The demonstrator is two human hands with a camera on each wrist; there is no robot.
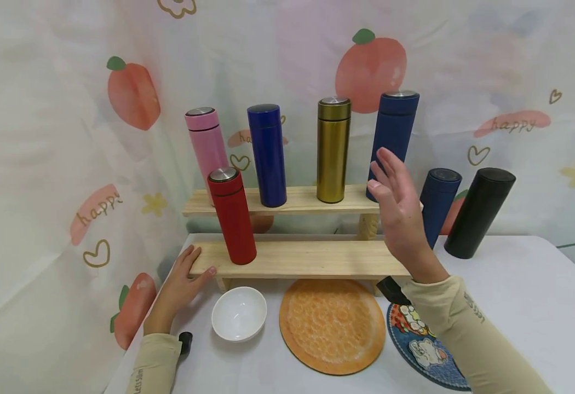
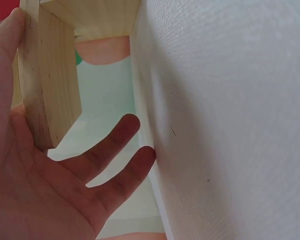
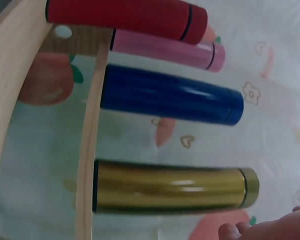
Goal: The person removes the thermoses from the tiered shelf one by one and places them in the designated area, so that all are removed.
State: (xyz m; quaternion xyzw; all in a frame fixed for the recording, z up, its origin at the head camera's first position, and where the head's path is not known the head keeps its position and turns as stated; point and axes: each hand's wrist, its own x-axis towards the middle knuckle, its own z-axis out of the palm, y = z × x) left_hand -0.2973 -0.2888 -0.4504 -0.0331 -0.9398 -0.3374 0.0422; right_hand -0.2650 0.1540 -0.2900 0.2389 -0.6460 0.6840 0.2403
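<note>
My left hand (image 1: 181, 282) rests at the left end of the two-tier wooden stand (image 1: 312, 257), thumb and fingers spread at its lower board. In the left wrist view, two straight fingers (image 2: 122, 175) extend past the board's end. On that lower board stands a red thermos flask (image 1: 233, 219). The upper board carries pink (image 1: 207, 139), royal blue (image 1: 268, 156), gold (image 1: 333, 150) and navy (image 1: 393, 137) thermos flasks. My right hand (image 1: 401, 213) is raised before the navy one, overlapping it in the head view, fingers extended upward and nothing in them.
A shorter navy flask (image 1: 437, 202) and a black flask (image 1: 479, 213) stand right of the stand. In front lie a white bowl (image 1: 239, 314), a round orange-brown mat (image 1: 332, 328) and a blue patterned mat (image 1: 427, 355), partly behind my right forearm. A printed cloth (image 1: 287, 54) hangs behind.
</note>
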